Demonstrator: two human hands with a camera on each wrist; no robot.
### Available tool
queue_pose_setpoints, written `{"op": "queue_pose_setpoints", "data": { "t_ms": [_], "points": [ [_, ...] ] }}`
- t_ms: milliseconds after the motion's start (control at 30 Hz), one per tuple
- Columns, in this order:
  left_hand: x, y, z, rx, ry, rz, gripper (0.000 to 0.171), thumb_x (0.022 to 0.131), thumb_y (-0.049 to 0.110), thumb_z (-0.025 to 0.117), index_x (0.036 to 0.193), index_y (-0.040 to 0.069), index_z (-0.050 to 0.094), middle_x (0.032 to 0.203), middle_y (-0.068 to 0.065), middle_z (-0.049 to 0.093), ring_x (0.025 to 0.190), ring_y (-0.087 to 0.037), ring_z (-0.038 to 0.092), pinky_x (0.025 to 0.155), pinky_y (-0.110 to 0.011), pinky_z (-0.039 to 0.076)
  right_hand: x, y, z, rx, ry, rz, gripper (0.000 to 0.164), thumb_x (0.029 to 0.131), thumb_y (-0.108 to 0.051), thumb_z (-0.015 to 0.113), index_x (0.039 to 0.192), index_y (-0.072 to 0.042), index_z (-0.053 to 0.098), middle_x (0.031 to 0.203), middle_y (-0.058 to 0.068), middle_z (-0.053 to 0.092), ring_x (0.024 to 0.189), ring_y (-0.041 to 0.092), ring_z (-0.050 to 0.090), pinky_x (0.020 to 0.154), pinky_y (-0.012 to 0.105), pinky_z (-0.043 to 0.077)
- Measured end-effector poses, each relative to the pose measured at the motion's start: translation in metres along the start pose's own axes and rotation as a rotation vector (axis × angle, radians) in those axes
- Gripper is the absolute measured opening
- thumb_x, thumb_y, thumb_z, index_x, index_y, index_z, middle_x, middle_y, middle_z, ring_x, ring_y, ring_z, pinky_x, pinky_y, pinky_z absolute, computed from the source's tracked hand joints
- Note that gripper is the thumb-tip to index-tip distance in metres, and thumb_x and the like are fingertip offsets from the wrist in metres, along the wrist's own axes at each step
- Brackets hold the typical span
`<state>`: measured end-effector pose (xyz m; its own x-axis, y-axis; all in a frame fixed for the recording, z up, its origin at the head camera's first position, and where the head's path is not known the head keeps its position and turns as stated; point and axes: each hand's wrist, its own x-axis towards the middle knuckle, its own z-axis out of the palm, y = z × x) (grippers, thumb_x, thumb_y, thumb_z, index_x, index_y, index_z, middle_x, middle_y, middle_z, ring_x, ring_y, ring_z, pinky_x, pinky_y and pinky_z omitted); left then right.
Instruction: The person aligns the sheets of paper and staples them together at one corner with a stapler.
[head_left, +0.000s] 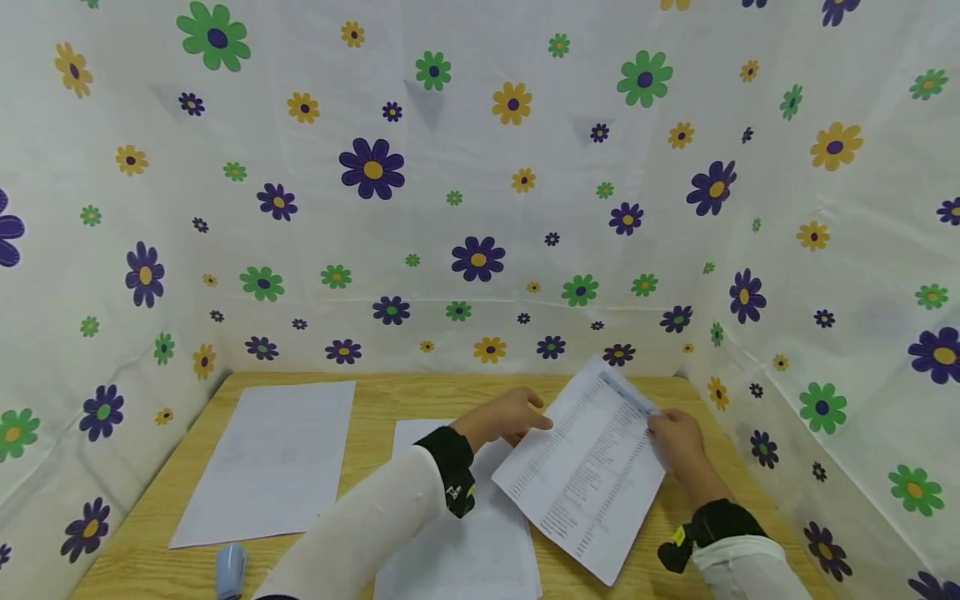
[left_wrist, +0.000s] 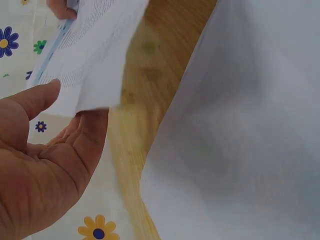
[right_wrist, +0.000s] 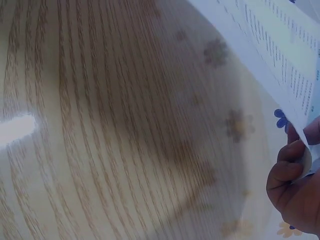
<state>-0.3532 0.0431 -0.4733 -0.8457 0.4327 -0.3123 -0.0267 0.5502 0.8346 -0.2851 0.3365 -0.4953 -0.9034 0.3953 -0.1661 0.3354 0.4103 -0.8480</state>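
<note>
A printed paper sheet [head_left: 585,475], with columns of text and a blue-grey band along its top, is held tilted above the table. My right hand [head_left: 678,442] pinches its upper right edge, thumb in front and curled fingers behind, as the right wrist view shows on the sheet [right_wrist: 285,55]. At the opposite edge is my left hand [head_left: 498,418]. In the left wrist view its thumb is spread from the fingers, the fingertips hidden behind the sheet's corner [left_wrist: 100,85]. Below the left forearm lie white papers [head_left: 465,542], partly covered by the arm and the sheet.
More white paper [head_left: 273,458] lies at the left of the wooden table [head_left: 375,400]. In front of it is a small light blue object [head_left: 231,571], perhaps a stapler, near the lower frame edge. Flower-patterned cloth [head_left: 420,225] encloses the table at the back and sides.
</note>
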Motion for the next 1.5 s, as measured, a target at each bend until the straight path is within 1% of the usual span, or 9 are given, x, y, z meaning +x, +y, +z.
{"op": "queue_pose_setpoints", "data": {
  "t_ms": [133, 300, 533, 700, 833, 1033, 1233, 1367, 1500],
  "points": [
    [0.002, 0.0, 0.009, 0.006, 0.01, 0.03, 0.052, 0.091, 0.015, 0.077, 0.137, 0.005, 0.055, 0.11, -0.009, 0.064, 0.085, -0.024, 0.069, 0.072, -0.04, 0.06, 0.001, -0.003, 0.003, -0.025, -0.003, -0.015, 0.06, 0.098, -0.023, 0.049, 0.149, 0.008, 0.041, 0.147, 0.03, 0.046, 0.125, 0.042, 0.046, 0.111, 0.057, 0.038],
    [0.001, 0.003, 0.014, 0.057, 0.064, 0.063, 0.046, 0.09, 0.008, 0.076, 0.133, 0.003, 0.059, 0.106, -0.008, 0.065, 0.081, -0.021, 0.067, 0.068, -0.036, 0.057, 0.003, -0.006, 0.004, -0.049, 0.012, -0.009, 0.054, 0.099, -0.021, 0.048, 0.145, 0.006, 0.046, 0.142, 0.028, 0.048, 0.121, 0.04, 0.048, 0.106, 0.056, 0.041],
    [-0.006, 0.003, 0.013, 0.042, 0.131, 0.124, 0.04, 0.091, 0.004, 0.073, 0.13, 0.001, 0.06, 0.118, -0.012, 0.064, 0.095, -0.022, 0.062, 0.091, -0.042, 0.055, 0.003, -0.007, 0.003, 0.012, 0.013, -0.022, 0.057, 0.101, -0.023, 0.051, 0.151, 0.001, 0.039, 0.149, 0.027, 0.043, 0.13, 0.042, 0.045, 0.111, 0.057, 0.04],
    [-0.003, -0.006, 0.01, -0.034, 0.166, 0.134, 0.038, 0.093, 0.005, 0.07, 0.129, -0.001, 0.058, 0.115, -0.013, 0.063, 0.094, -0.023, 0.062, 0.088, -0.042, 0.055, 0.001, -0.005, 0.003, 0.175, -0.034, -0.017, 0.069, 0.105, -0.037, 0.053, 0.156, 0.003, 0.029, 0.146, 0.026, 0.046, 0.118, 0.034, 0.058, 0.096, 0.043, 0.054],
    [-0.001, -0.011, 0.006, -0.117, 0.217, 0.119, 0.038, 0.093, 0.004, 0.067, 0.129, -0.003, 0.057, 0.116, -0.014, 0.064, 0.095, -0.024, 0.062, 0.087, -0.041, 0.055, 0.0, -0.004, 0.007, 0.288, -0.083, 0.015, 0.071, 0.105, -0.042, 0.055, 0.156, 0.001, 0.033, 0.139, 0.023, 0.054, 0.099, 0.022, 0.066, 0.081, 0.029, 0.058],
    [-0.006, -0.016, 0.004, -0.251, 0.244, 0.088, 0.043, 0.096, 0.001, 0.063, 0.137, -0.004, 0.053, 0.122, -0.017, 0.062, 0.101, -0.027, 0.063, 0.091, -0.045, 0.054, -0.005, -0.01, 0.017, 0.279, -0.128, -0.023, 0.055, 0.104, -0.034, 0.059, 0.146, 0.001, 0.048, 0.131, 0.021, 0.06, 0.097, 0.021, 0.066, 0.082, 0.029, 0.058],
    [-0.025, -0.021, -0.009, -0.224, 0.259, 0.065, 0.05, 0.097, 0.004, 0.063, 0.143, -0.002, 0.048, 0.127, -0.018, 0.06, 0.106, -0.029, 0.062, 0.093, -0.047, 0.053, -0.017, -0.026, 0.03, 0.219, -0.126, -0.101, 0.041, 0.105, -0.024, 0.059, 0.137, 0.002, 0.055, 0.12, 0.018, 0.064, 0.089, 0.02, 0.066, 0.081, 0.031, 0.058],
    [-0.041, -0.021, -0.027, -0.202, 0.238, 0.045, 0.051, 0.097, 0.008, 0.065, 0.144, 0.001, 0.045, 0.126, -0.016, 0.059, 0.103, -0.028, 0.064, 0.085, -0.044, 0.056, -0.021, -0.036, 0.038, 0.236, -0.133, -0.126, 0.038, 0.104, -0.021, 0.06, 0.133, 0.004, 0.056, 0.113, 0.016, 0.066, 0.084, 0.018, 0.066, 0.076, 0.03, 0.058],
    [-0.056, -0.027, -0.046, -0.239, 0.208, 0.085, 0.045, 0.1, 0.012, 0.061, 0.14, 0.002, 0.044, 0.121, -0.017, 0.06, 0.095, -0.027, 0.068, 0.074, -0.04, 0.06, -0.031, -0.048, 0.047, 0.248, -0.165, -0.141, 0.038, 0.104, -0.02, 0.059, 0.133, 0.004, 0.056, 0.113, 0.017, 0.066, 0.085, 0.02, 0.067, 0.075, 0.03, 0.059]
  ]
}}
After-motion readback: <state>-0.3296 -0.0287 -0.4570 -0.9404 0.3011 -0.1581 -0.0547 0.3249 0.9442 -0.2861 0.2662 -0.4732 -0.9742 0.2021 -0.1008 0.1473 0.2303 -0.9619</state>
